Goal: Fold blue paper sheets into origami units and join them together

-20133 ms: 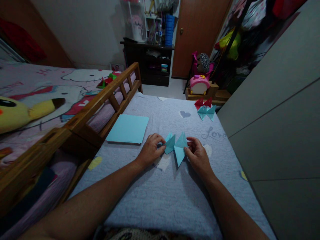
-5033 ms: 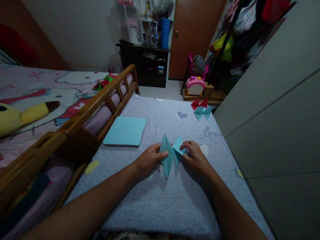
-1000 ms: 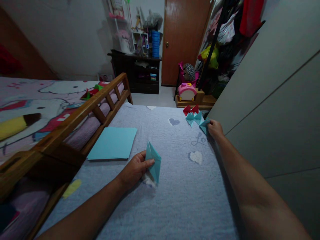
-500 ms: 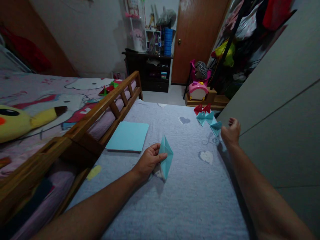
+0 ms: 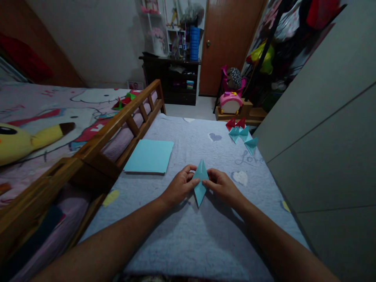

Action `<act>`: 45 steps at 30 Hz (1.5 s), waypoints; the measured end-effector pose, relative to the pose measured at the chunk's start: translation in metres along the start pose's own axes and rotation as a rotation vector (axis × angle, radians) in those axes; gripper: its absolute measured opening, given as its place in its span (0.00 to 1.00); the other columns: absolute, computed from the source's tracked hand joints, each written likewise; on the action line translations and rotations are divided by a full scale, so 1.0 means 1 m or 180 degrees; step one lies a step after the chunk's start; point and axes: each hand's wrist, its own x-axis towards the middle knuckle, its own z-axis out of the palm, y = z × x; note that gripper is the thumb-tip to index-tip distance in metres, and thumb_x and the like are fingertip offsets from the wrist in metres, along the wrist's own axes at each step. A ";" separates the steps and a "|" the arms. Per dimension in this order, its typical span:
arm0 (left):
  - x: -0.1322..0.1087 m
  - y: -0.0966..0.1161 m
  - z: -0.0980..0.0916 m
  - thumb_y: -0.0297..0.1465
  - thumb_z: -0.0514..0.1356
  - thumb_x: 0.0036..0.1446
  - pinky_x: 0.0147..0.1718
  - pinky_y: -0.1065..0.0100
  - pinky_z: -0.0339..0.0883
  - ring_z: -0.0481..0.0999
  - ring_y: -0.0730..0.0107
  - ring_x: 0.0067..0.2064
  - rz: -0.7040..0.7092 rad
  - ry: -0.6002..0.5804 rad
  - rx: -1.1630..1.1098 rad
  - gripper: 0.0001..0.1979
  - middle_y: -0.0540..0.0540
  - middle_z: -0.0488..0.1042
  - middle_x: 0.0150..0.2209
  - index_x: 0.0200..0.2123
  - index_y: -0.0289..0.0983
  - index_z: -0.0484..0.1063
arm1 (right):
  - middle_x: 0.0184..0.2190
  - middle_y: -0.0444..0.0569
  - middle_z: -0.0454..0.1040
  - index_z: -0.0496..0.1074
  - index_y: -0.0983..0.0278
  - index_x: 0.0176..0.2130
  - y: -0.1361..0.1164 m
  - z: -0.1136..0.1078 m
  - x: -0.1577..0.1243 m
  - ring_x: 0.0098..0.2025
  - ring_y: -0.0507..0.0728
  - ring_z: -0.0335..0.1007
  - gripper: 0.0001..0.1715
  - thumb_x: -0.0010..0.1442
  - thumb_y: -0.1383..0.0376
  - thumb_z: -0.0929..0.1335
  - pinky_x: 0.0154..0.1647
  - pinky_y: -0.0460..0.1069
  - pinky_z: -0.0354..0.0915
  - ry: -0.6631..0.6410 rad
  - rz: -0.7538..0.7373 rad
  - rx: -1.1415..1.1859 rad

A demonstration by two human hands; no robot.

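Observation:
A turquoise folded paper (image 5: 201, 185), shaped like a slim diamond with a split top point, is held upright above the bed sheet. My left hand (image 5: 182, 182) pinches its left edge, thumb on the near face and fingers curled behind. On the opposite edge, my right hand (image 5: 222, 186) grips it the same way. To the left lies a stack of square turquoise paper (image 5: 149, 156). Several finished-looking folded pieces sit at the far right: turquoise ones (image 5: 251, 145) and red ones (image 5: 235, 123).
A wooden bed rail (image 5: 123, 121) runs along the left, with a yellow plush toy (image 5: 26, 143) on the bed beyond. The pale cabinet wall (image 5: 331, 137) borders the right side. Past the sheet's far edge stand a pink toy case (image 5: 230, 103) and a dark shelf unit (image 5: 173, 80).
My right hand has come back from beside the folded pieces at the far right and taken hold of the folded paper. The paper has turned to show its front face.

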 end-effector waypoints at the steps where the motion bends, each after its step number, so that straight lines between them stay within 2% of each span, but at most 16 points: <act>1: 0.000 -0.001 0.000 0.40 0.69 0.55 0.29 0.72 0.65 0.75 0.71 0.29 0.0042 0.0014 0.0086 0.23 0.50 0.78 0.32 0.49 0.39 0.66 | 0.31 0.45 0.77 0.74 0.63 0.38 0.000 0.000 0.000 0.32 0.55 0.70 0.12 0.56 0.59 0.69 0.34 0.49 0.65 0.0018 -0.0022 0.0089; 6: -0.002 -0.001 -0.001 0.35 0.61 0.62 0.31 0.71 0.63 0.72 0.70 0.30 0.0306 0.0093 0.0732 0.18 0.52 0.75 0.32 0.54 0.41 0.65 | 0.30 0.46 0.77 0.77 0.62 0.35 -0.002 0.001 -0.001 0.33 0.56 0.71 0.11 0.60 0.59 0.67 0.36 0.49 0.65 0.0183 -0.0121 0.0031; 11: -0.004 0.006 0.004 0.31 0.65 0.54 0.46 0.66 0.65 0.75 0.59 0.45 0.0537 0.0431 0.1012 0.17 0.45 0.78 0.43 0.48 0.40 0.75 | 0.29 0.45 0.77 0.76 0.62 0.31 0.002 0.004 0.000 0.32 0.55 0.70 0.09 0.60 0.63 0.66 0.36 0.48 0.63 0.0238 -0.0159 -0.0434; 16: -0.004 0.007 0.003 0.30 0.66 0.52 0.40 0.67 0.64 0.73 0.60 0.38 0.0559 0.0605 0.1338 0.16 0.47 0.77 0.34 0.46 0.41 0.78 | 0.25 0.43 0.74 0.74 0.62 0.29 0.001 0.007 0.001 0.29 0.54 0.67 0.08 0.59 0.64 0.67 0.32 0.47 0.59 0.0358 -0.0202 -0.0845; 20: -0.002 0.004 -0.002 0.28 0.65 0.53 0.39 0.67 0.63 0.71 0.62 0.36 0.0709 0.0738 0.1774 0.14 0.48 0.74 0.32 0.45 0.41 0.79 | 0.25 0.44 0.73 0.73 0.62 0.28 0.001 0.008 0.002 0.28 0.54 0.66 0.12 0.61 0.61 0.65 0.32 0.48 0.58 0.0359 -0.0180 -0.0807; 27: 0.000 -0.002 -0.005 0.31 0.64 0.57 0.34 0.70 0.65 0.73 0.68 0.34 0.0407 0.0197 0.0948 0.18 0.50 0.74 0.33 0.51 0.39 0.73 | 0.25 0.42 0.68 0.69 0.62 0.28 -0.001 0.006 0.000 0.28 0.52 0.62 0.15 0.59 0.55 0.67 0.30 0.47 0.59 0.0354 -0.0045 0.0167; 32: 0.001 -0.004 0.001 0.33 0.69 0.51 0.36 0.69 0.68 0.77 0.66 0.37 0.0239 0.0112 0.0549 0.14 0.47 0.77 0.36 0.40 0.36 0.73 | 0.24 0.42 0.67 0.71 0.63 0.28 -0.002 0.012 -0.002 0.27 0.52 0.61 0.14 0.57 0.55 0.69 0.29 0.47 0.59 0.0434 -0.0068 0.0314; 37: 0.001 -0.002 0.001 0.36 0.71 0.49 0.31 0.71 0.66 0.74 0.70 0.31 0.0108 0.0179 0.0424 0.15 0.49 0.75 0.30 0.34 0.35 0.72 | 0.24 0.42 0.68 0.74 0.63 0.30 -0.007 0.011 -0.002 0.25 0.51 0.60 0.15 0.56 0.54 0.71 0.26 0.46 0.58 0.0411 -0.0150 0.0512; 40: 0.000 0.001 0.000 0.37 0.70 0.49 0.26 0.73 0.63 0.69 0.75 0.26 -0.0031 0.0026 0.0441 0.14 0.52 0.72 0.27 0.33 0.34 0.73 | 0.24 0.42 0.69 0.75 0.63 0.32 -0.010 0.006 -0.003 0.25 0.51 0.60 0.16 0.56 0.53 0.72 0.26 0.46 0.58 0.0360 -0.0208 0.0638; 45: -0.003 0.007 0.001 0.38 0.69 0.51 0.23 0.75 0.59 0.66 0.77 0.24 -0.0241 -0.0347 0.0398 0.15 0.51 0.72 0.27 0.37 0.34 0.75 | 0.20 0.41 0.67 0.75 0.64 0.29 -0.008 0.004 -0.003 0.23 0.50 0.59 0.17 0.55 0.53 0.73 0.25 0.46 0.57 0.0294 -0.0111 0.0836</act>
